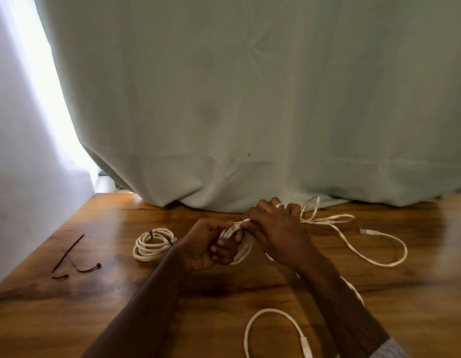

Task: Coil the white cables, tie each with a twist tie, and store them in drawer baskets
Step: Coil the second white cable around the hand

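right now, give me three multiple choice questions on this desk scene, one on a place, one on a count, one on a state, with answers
1. Where does the tied coil lie?
A. on the table left of the left hand
B. inside a basket
C. on the curtain

2. How many black ties lie loose at the table's left?
A. none
B. two
C. five

3. What state is the flat cable that the hands hold in?
A. fully coiled and tied
B. partly coiled, its tail loose on the table
C. cut in pieces

Answers: 1 A, the coil rests on the wood beside that hand. 2 B, two dark ties lie together. 3 B, loops sit between the left hand and right hand, and the plug end trails to the right.
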A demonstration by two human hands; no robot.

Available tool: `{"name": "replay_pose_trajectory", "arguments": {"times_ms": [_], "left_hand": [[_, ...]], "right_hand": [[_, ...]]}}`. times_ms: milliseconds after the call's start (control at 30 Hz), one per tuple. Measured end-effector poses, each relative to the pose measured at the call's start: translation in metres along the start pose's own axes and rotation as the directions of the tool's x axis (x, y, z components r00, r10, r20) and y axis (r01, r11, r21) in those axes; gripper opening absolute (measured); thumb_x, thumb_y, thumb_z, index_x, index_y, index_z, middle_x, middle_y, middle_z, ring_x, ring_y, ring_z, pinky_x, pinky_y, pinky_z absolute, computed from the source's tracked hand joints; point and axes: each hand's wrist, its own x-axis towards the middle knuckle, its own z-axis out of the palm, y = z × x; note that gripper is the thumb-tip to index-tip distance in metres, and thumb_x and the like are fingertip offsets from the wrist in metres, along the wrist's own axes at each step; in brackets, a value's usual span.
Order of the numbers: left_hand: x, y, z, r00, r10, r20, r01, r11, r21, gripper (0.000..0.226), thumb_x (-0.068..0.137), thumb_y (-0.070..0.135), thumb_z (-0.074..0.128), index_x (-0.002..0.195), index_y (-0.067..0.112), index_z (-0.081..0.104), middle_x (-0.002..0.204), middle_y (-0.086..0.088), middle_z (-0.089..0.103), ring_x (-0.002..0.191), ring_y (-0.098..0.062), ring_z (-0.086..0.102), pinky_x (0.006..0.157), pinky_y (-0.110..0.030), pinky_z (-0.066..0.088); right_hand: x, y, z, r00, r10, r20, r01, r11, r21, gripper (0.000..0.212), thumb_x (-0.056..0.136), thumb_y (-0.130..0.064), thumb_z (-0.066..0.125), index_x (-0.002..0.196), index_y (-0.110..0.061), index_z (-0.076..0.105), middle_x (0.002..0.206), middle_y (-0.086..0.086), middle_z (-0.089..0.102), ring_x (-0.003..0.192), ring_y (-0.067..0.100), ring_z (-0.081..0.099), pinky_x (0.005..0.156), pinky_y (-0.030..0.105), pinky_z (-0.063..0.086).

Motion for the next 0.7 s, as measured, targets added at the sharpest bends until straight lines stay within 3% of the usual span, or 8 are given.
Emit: {"name": "replay_pose_trajectory", "arguments": {"times_ms": [133, 233, 367, 500, 600, 700], "left_hand": [[0.002, -0.002, 0.000, 0.993, 0.062, -0.099, -0.057, 0.997, 0.059, 0.028, 0.095, 0.033, 0.049, 0.090, 0.008, 0.060, 0.061, 0.004, 0.036, 0.045, -0.004, 0.030, 0.046, -0.020, 0.023], [0.002, -0.002, 0.004, 0.990, 0.085, -0.113, -0.072, 0.992, 0.107, 0.030, 0.096, 0.037, 0.049, 0.090, 0.009, 0.059, 0.063, 0.003, 0.034, 0.046, -0.005, 0.026, 0.046, -0.020, 0.023], [0.003, 0.000, 0.011, 0.998, 0.061, -0.017, -0.060, 0.996, 0.060, 0.039, 0.098, 0.044, 0.044, 0.086, 0.010, 0.057, 0.055, 0.005, 0.035, 0.042, -0.003, 0.027, 0.043, -0.018, 0.024], [0.001, 0.002, 0.013, 0.993, 0.085, 0.087, -0.088, 0.996, 0.027, 0.041, 0.100, 0.047, 0.043, 0.086, 0.011, 0.056, 0.052, 0.009, 0.040, 0.040, -0.002, 0.028, 0.043, -0.018, 0.025], [-0.004, 0.006, 0.014, 0.970, 0.138, 0.198, -0.134, 0.990, -0.033, 0.042, 0.103, 0.045, 0.041, 0.093, 0.010, 0.061, 0.052, 0.011, 0.041, 0.040, -0.004, 0.025, 0.044, -0.019, 0.023], [-0.003, 0.009, 0.018, 0.943, 0.218, 0.250, -0.202, 0.975, -0.089, 0.049, 0.104, 0.044, 0.039, 0.111, 0.003, 0.064, 0.052, 0.008, 0.032, 0.040, -0.005, 0.026, 0.044, -0.020, 0.023]], "right_hand": [[0.000, 0.005, 0.002, 0.992, -0.024, -0.122, 0.015, 0.998, -0.067, 0.035, 0.101, -0.050, 0.034, 0.109, -0.033, 0.065, 0.099, -0.009, 0.062, 0.095, 0.017, 0.056, 0.078, 0.040, 0.038], [0.000, 0.004, 0.005, 0.980, -0.045, -0.192, 0.045, 0.999, -0.004, 0.032, 0.101, -0.044, 0.040, 0.107, -0.026, 0.065, 0.097, -0.003, 0.062, 0.087, 0.018, 0.057, 0.065, 0.034, 0.044], [-0.002, 0.005, 0.004, 0.994, 0.060, -0.091, -0.048, 0.991, 0.128, 0.040, 0.103, -0.055, 0.029, 0.112, -0.032, 0.060, 0.097, -0.006, 0.055, 0.079, 0.012, 0.056, 0.057, 0.029, 0.045], [-0.003, 0.007, 0.004, 0.998, 0.068, 0.011, -0.068, 0.959, 0.277, 0.043, 0.103, -0.059, 0.021, 0.122, -0.042, 0.056, 0.102, -0.011, 0.057, 0.086, 0.010, 0.060, 0.070, 0.035, 0.053], [-0.004, 0.011, 0.007, 0.997, 0.071, -0.002, -0.062, 0.881, 0.470, 0.033, 0.108, -0.041, 0.035, 0.135, -0.039, 0.055, 0.120, -0.011, 0.064, 0.109, 0.005, 0.061, 0.091, 0.037, 0.053], [-0.006, 0.010, 0.007, 0.993, 0.111, -0.037, -0.074, 0.843, 0.533, 0.039, 0.108, -0.022, 0.043, 0.143, -0.035, 0.051, 0.135, -0.010, 0.061, 0.122, 0.003, 0.057, 0.102, 0.033, 0.050]]}}
